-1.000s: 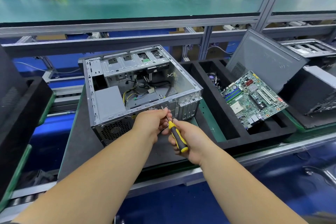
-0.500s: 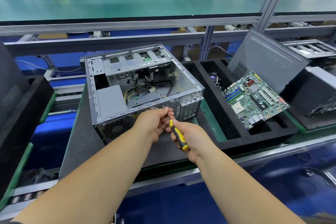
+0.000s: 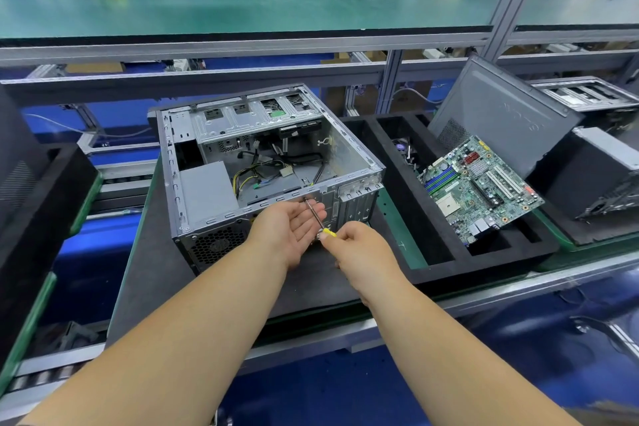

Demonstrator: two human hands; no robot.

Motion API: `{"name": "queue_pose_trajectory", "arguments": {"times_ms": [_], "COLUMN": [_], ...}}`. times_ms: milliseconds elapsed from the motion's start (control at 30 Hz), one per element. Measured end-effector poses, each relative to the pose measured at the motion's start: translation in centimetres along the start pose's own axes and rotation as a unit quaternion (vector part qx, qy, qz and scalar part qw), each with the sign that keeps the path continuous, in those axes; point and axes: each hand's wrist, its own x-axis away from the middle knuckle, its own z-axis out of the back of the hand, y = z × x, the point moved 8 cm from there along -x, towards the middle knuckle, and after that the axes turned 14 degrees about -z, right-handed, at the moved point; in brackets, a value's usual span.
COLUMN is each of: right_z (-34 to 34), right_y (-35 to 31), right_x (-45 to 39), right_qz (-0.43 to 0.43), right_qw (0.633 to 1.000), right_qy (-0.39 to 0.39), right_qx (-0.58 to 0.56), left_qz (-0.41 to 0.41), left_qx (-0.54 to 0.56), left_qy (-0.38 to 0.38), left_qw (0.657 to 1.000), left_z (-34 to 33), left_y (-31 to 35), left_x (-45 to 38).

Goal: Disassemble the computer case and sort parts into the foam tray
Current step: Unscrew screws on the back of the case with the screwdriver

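Observation:
The open grey computer case lies on its side on a dark mat, with a grey power supply and loose cables inside. My right hand grips the yellow-handled screwdriver, whose shaft points up-left at the case's near rim. Palm up under that shaft, my left hand lies with straight fingers at the case's rear panel. To the right, the black foam tray holds a green motherboard leaning in one compartment.
A grey side panel leans behind the motherboard. Another case and a black foam block sit at the far right. More black foam stands at the left. A green shelf runs overhead behind.
My left hand has opened from pinching at the screwdriver tip to a flat upturned palm. My right hand has turned over, so less of the handle shows.

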Motion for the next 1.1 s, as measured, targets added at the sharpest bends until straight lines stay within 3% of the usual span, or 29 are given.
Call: {"name": "queue_pose_trajectory", "arguments": {"times_ms": [167, 300, 400, 467, 567, 633, 900, 1100], "right_z": [1.2, 0.4, -0.2, -1.1, -3.0, -3.2, -2.3, -1.2], "right_y": [-2.4, -3.5, -2.2, -0.6, 0.9, 1.1, 1.1, 0.3], "right_x": [1.4, 2.2, 1.2, 0.8, 1.5, 1.7, 0.7, 0.3], "right_qz": [0.090, 0.128, 0.061, -0.049, -0.197, -0.216, -0.166, -0.069], "right_qw": [0.957, 0.930, 0.975, 0.995, 0.910, 0.879, 0.926, 0.982], "right_qy": [0.155, 0.176, 0.059, -0.086, -0.268, -0.305, -0.225, -0.121], "right_qx": [0.226, 0.296, 0.207, 0.012, -0.250, -0.297, -0.255, -0.126], "left_qz": [-0.010, -0.019, -0.045, -0.056, -0.062, -0.058, -0.033, -0.037], "left_qx": [-0.034, -0.042, -0.052, -0.054, -0.049, -0.039, -0.034, -0.024], "left_qy": [0.001, 0.021, 0.030, 0.031, 0.036, 0.037, 0.025, 0.046], "left_qw": [0.999, 0.999, 0.997, 0.996, 0.996, 0.997, 0.999, 0.998], "left_z": [0.1, 0.3, 0.3, 0.3, 0.4, 0.4, 0.2, 0.2], "left_y": [-0.2, -0.5, -0.5, -0.5, -0.4, -0.5, -0.2, -0.1], "left_x": [-0.4, -0.9, -1.3, -1.5, -1.5, -1.5, -0.8, -0.7]}}
